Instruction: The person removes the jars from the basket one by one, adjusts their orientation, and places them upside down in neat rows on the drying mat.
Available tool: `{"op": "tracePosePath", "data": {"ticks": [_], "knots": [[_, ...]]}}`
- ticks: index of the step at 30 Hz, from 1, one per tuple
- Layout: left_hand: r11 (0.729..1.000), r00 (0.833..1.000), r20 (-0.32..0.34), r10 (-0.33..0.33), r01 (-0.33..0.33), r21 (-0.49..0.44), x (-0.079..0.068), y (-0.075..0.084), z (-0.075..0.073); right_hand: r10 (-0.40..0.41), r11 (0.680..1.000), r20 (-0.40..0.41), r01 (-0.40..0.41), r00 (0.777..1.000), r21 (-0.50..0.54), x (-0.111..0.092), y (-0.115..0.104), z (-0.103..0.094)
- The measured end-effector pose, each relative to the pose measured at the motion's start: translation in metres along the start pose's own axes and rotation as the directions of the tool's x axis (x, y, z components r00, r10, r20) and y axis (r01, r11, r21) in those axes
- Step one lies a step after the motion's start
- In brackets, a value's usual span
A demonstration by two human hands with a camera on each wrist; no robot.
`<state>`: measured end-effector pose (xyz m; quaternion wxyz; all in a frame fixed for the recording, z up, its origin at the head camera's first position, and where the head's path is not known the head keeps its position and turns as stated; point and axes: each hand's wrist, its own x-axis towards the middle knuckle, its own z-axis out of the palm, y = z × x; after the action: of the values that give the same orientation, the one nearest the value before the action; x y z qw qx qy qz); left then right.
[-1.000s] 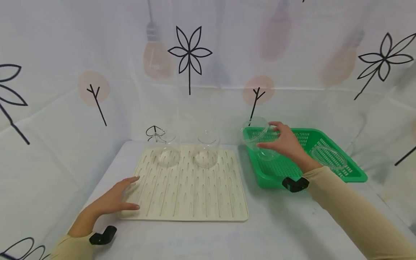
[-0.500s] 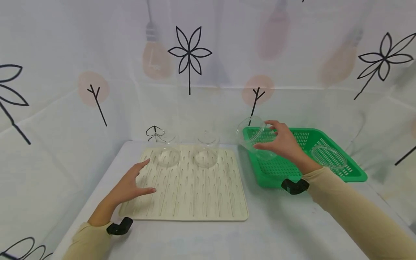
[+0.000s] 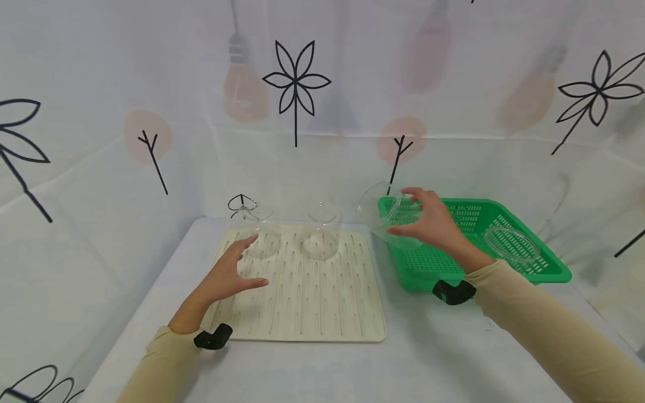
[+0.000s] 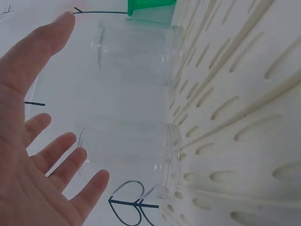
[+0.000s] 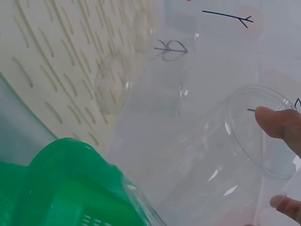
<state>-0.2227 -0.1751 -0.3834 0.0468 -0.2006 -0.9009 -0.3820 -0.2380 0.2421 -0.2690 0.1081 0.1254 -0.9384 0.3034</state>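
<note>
Right hand [image 3: 434, 224] — thumb and fingers gripping a tilted clear jar [image 5: 207, 165], at left side of the green basket [image 3: 423, 283]; digits cropped in right-wrist view. Left hand [image 3: 227, 275] — spread, above pale mat [image 3: 322, 313] left of basket. Two standing jars [image 3: 321, 232], faintly outlined, on mat.

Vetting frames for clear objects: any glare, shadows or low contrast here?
Head: soft shadow on the table by the right sleeve; two clear containers on the mat nearly vanish. Left wrist: same pair, faintly outlined. Right wrist: bright glints on the held container.
</note>
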Motion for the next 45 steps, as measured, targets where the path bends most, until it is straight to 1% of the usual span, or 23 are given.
{"op": "tracePosePath", "data": {"ticks": [6, 11, 15, 22, 29, 36, 39, 43, 45], "knots": [[0.998, 0.999, -0.009, 0.052, -0.052, -0.023, 0.01, 0.012, 0.005, -0.02, 1.0, 0.005, 0.02, 1.0, 0.002, 0.001, -0.006, 0.006], [0.995, 0.997, -0.013, 0.072, -0.073, -0.061, 0.015, 0.017, 0.008, -0.037, 0.999, 0.008, 0.037, 0.999, 0.013, 0.003, -0.01, 0.014], [0.994, 0.996, -0.011, 0.086, -0.087, -0.068, 0.019, 0.02, 0.012, -0.045, 0.999, 0.012, 0.045, 0.999, 0.012, 0.003, -0.013, 0.02], [0.994, 0.996, -0.018, 0.092, -0.093, -0.062, 0.025, 0.026, 0.017, -0.054, 0.999, 0.029, 0.054, 0.998, 0.004, 0.0, -0.023, 0.029], [0.992, 0.995, 0.004, 0.103, -0.103, -0.077, 0.03, 0.032, 0.02, -0.083, 0.996, 0.033, 0.082, 0.996, 0.015, -0.003, -0.031, 0.035], [0.991, 0.996, 0.019, 0.087, -0.084, -0.104, 0.035, 0.042, 0.023, -0.085, 0.996, 0.041, 0.084, 0.996, 0.031, -0.006, -0.041, 0.041], [0.99, 0.995, 0.024, 0.097, -0.094, -0.107, 0.039, 0.045, 0.024, -0.09, 0.995, 0.045, 0.089, 0.995, 0.034, -0.007, -0.045, 0.044], [0.988, 0.993, 0.022, 0.119, -0.116, -0.099, 0.043, 0.05, 0.026, -0.108, 0.994, 0.049, 0.107, 0.993, 0.028, -0.008, -0.048, 0.048], [0.985, 0.99, 0.021, 0.136, -0.133, -0.11, 0.045, 0.052, 0.027, -0.117, 0.993, 0.049, 0.116, 0.992, 0.026, -0.008, -0.049, 0.051]]}}
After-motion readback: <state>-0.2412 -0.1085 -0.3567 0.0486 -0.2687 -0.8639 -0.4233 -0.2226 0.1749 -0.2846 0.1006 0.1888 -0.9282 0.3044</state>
